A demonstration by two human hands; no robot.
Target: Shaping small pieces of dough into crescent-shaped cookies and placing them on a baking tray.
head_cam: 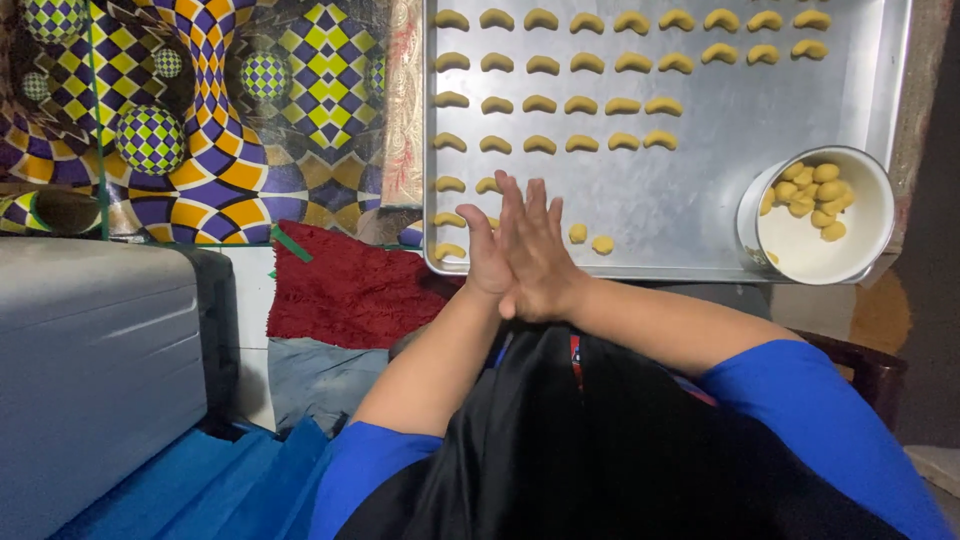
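Left hand [487, 262] and right hand [540, 255] pressed flat together, palm to palm, fingers straight, pointing 12 o'clock over near edge of metal baking tray [700, 190]. Whether dough sits between palms: cannot tell. Crescent dough pieces [560, 100] in rows across tray, 12 o'clock of hands. Two small dough lumps [590, 238] just beside right hand, 3 o'clock. White bowl [850, 250] with dough balls [808, 188] at tray's 4 o'clock corner. Red cloth [350, 290] at 9 o'clock.

A red rug [350, 285]; a checkered cloth [220, 110]; a grey case [95, 360].
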